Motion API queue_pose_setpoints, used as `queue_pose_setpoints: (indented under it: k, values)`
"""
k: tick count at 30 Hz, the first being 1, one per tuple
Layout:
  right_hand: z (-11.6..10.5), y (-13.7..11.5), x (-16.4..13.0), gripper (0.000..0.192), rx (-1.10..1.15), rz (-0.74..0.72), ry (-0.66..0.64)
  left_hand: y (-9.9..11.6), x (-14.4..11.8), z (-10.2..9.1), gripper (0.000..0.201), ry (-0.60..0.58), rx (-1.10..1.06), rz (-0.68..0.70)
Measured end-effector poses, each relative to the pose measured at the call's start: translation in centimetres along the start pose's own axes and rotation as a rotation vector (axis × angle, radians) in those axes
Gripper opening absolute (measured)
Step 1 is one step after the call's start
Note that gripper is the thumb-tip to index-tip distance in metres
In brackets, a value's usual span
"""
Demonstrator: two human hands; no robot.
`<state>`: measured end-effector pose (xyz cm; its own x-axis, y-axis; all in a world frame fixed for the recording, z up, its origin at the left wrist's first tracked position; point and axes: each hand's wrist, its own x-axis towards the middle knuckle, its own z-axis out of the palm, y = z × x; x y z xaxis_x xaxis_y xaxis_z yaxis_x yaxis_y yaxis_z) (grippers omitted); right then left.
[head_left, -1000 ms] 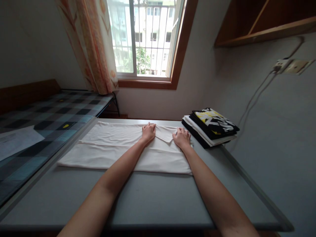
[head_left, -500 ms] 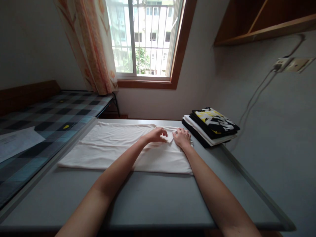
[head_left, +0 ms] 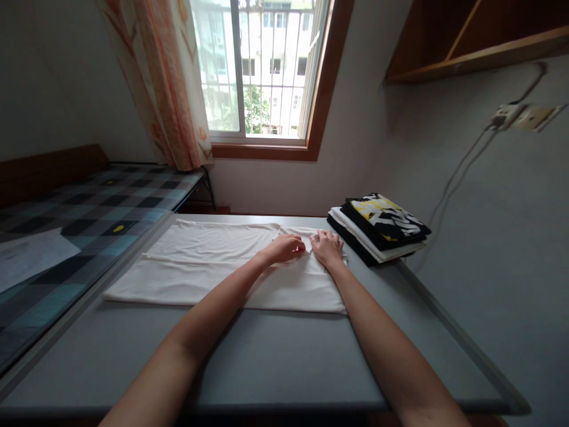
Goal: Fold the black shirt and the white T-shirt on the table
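Observation:
A white shirt (head_left: 195, 279), folded lengthwise into a long strip, lies across the table. My left hand (head_left: 287, 248) is over its right part, fingers curled and closed on a small fold of the cloth near the right end. Just to the right, my right hand (head_left: 328, 246) rests palm down on the end of the shirt, fingers somewhat spread and pressing the fabric. The cloth under both palms is hidden.
A stack of folded clothes (head_left: 377, 228), black and white, stands at the table's (head_left: 284, 362) back right. To the left is a bed with a checked cover (head_left: 146, 184) and a paper sheet (head_left: 35, 255). A cable (head_left: 462, 160) hangs on the right wall.
My left hand has shifted slightly right and its fingers have closed on the cloth, where they were apart before. My right hand stays in place on the shirt.

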<state>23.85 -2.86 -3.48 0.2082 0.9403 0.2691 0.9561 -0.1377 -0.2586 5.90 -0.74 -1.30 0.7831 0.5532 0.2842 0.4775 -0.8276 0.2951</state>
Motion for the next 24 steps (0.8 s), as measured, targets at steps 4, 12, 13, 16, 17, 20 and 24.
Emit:
queue_pose_setpoints:
  k: [4,12,13,16,17,20,24]
  values:
    - [-0.1,0.1,0.1,0.043,0.043,0.018,0.032,0.3,0.0,-0.4,0.020,0.041,-0.073,-0.036]
    - [-0.5,0.1,0.0,0.038,0.037,0.048,0.050,-1.2,-1.0,-1.9,0.032,-0.104,-0.024,-0.051]
    - [-0.5,0.0,0.0,0.038,0.028,0.049,0.045,-1.6,-1.2,-2.1,0.036,-0.095,-0.003,-0.069]
    - [-0.2,0.1,0.1,0.038,0.004,0.044,0.037,-2.9,-1.7,-2.6,0.043,-0.061,0.044,-0.144]
    - [-0.1,0.1,0.1,0.038,-0.001,0.040,0.035,-3.2,-1.9,-2.7,0.043,-0.044,0.051,-0.164]
    - [0.0,0.1,0.2,0.037,-0.012,0.025,0.030,-4.0,-2.1,-2.9,0.035,-0.001,0.060,-0.193]
    - [0.1,0.1,0.1,0.038,-0.031,0.002,0.023,-4.0,-2.3,-2.9,0.026,0.029,0.084,-0.196]
